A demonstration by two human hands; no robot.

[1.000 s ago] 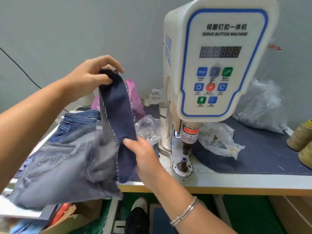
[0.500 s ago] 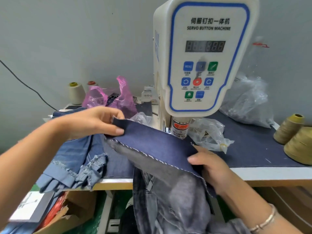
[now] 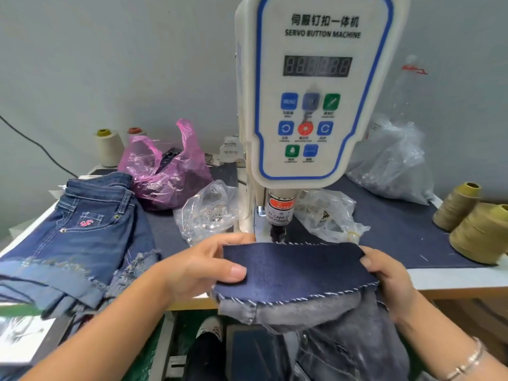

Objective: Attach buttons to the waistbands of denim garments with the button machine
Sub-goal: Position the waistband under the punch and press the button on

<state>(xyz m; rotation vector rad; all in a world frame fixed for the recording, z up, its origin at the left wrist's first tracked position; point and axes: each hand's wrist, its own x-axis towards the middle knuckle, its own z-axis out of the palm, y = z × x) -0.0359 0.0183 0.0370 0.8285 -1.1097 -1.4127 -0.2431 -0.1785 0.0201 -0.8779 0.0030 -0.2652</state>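
Waistband [image 3: 297, 266] — both hands' pinch

Navy waistband [image 3: 294, 266], white-and-blue button machine [image 3: 316, 92], pink bag [image 3: 167, 171].

A garment workshop: a servo button machine [image 3: 313, 89] on the worktable [image 3: 453, 279], thread cones [image 3: 483, 232] at its right edge, denim shorts [image 3: 79, 237] at its left.
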